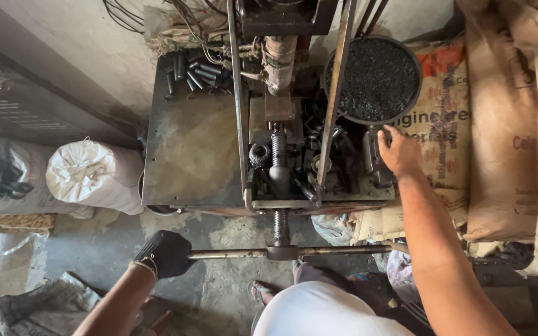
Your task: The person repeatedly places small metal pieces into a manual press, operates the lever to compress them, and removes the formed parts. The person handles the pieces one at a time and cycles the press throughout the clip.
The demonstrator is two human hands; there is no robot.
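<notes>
My left hand [164, 253], in a dark glove, grips the left end of a long steel crossbar handle [319, 251]. The bar is fixed to a threaded screw [279, 186] that runs into a grimy metal press [294, 155] on a steel table. My right hand [400, 151], bare, rests on the press's right side just below a round pan of black granules [376, 78]. Whether its fingers grip a part there is hidden. Several dark short cylinders [194, 73] lie at the table's far left corner.
The flat steel tabletop [188, 149] stretches left of the press. Stacked brown sacks [505, 124] fill the right side. White tied bags [94, 174] lie on the left floor. My sandalled foot [263, 291] stands on the cracked concrete floor below the bar.
</notes>
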